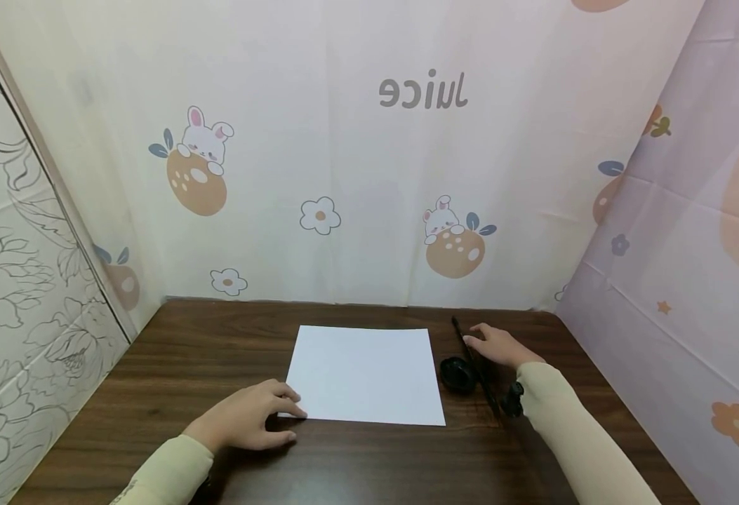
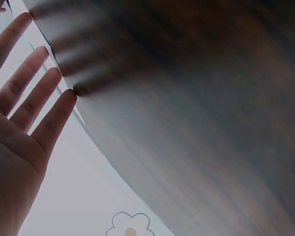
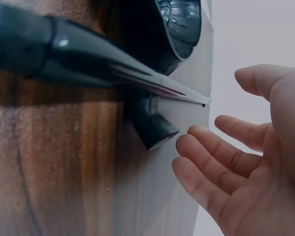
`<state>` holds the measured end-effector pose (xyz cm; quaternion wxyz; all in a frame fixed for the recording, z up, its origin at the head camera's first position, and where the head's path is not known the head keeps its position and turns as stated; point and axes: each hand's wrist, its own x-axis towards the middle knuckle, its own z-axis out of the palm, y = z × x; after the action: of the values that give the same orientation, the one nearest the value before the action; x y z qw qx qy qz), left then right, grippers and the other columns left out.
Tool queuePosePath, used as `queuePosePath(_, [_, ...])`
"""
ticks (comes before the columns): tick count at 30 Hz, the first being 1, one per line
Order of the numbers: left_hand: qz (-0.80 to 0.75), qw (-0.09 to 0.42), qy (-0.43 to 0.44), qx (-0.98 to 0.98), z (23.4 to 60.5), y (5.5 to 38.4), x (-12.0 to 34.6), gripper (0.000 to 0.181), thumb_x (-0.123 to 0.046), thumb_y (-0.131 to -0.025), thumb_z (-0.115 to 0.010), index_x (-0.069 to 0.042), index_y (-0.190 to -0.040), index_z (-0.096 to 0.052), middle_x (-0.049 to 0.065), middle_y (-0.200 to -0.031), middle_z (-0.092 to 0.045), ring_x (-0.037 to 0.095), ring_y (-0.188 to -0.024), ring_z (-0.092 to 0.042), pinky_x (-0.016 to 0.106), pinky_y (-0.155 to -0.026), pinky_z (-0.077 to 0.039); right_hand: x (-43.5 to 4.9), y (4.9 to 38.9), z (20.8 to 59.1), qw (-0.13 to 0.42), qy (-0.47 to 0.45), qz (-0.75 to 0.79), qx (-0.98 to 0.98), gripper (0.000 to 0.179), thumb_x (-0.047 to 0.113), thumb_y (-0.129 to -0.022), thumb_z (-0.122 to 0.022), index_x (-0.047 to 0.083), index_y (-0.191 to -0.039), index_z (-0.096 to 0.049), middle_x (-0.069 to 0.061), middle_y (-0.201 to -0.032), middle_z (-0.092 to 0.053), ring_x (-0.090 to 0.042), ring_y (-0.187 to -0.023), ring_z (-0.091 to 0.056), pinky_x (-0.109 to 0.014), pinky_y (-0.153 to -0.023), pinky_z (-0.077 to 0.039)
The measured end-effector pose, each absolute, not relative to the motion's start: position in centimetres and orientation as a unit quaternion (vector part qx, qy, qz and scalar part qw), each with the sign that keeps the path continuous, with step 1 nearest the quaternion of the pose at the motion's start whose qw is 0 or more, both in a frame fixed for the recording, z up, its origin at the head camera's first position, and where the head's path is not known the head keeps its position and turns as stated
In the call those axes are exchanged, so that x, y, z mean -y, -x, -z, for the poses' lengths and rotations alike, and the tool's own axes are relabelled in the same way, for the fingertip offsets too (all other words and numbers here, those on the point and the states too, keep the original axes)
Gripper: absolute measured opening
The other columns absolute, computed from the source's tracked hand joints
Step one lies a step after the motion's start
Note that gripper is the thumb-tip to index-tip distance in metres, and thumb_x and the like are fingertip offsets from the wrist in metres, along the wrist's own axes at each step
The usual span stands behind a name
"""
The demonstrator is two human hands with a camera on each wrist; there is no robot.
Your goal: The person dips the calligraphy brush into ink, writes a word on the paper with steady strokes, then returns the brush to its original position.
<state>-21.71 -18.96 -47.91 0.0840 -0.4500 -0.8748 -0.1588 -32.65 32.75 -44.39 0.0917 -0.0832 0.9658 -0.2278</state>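
Observation:
A blank white sheet of paper [image 1: 365, 375] lies on the dark wooden table. My left hand [image 1: 249, 415] rests at its near left corner, fingers spread, fingertips right at the edge; in the left wrist view those straight fingers [image 2: 37, 91] reach down to the tabletop. Right of the paper sits a round black dish [image 1: 456, 376] with ribbed inner walls. Beside it a long black writing brush [image 3: 88, 54] leans on a small dark support [image 3: 150, 125], its thin end pointing away. My right hand [image 1: 498, 345] is just right of the brush, fingers loosely bent, holding nothing.
The wooden tabletop [image 1: 217, 344] ends at a printed curtain [image 1: 369, 175] behind. A second curtain [image 1: 691, 231] hangs along the right side, and a flower-patterned panel [image 1: 22, 266] stands at the left. A small black device [image 1: 513, 400] sits on the right wrist.

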Motion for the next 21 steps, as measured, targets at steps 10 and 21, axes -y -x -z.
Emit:
queuePosePath(10, [0.143, 0.058, 0.44, 0.885, 47.79, 21.47, 18.5, 0.029, -0.048, -0.093, -0.066, -0.032, -0.115, -0.074, -0.003, -0.12, -0.062, 0.015, -0.109, -0.06, 0.038, -0.084, -0.054, -32.99, 32.68, 44.02, 0.141, 0.054, 0.307, -0.94, 0.054, 0.027, -0.104, -0.051, -0.014, -0.137, -0.045, -0.014, -0.096, -0.063, -0.024, -0.084, -0.062, -0.044, -0.076, -0.054])
queuePosePath(21, [0.141, 0.048, 0.434, 0.889, 47.53, 21.39, 18.33, 0.029, -0.048, -0.093, -0.066, -0.034, -0.117, -0.073, -0.004, -0.122, -0.062, 0.015, -0.109, -0.061, 0.039, -0.084, -0.054, -33.39, 32.9, 44.17, 0.183, 0.059, 0.374, -0.907, 0.05, 0.018, -0.102, -0.056, -0.019, -0.134, -0.045, -0.014, -0.095, -0.061, -0.025, -0.089, -0.063, -0.046, -0.079, -0.055])
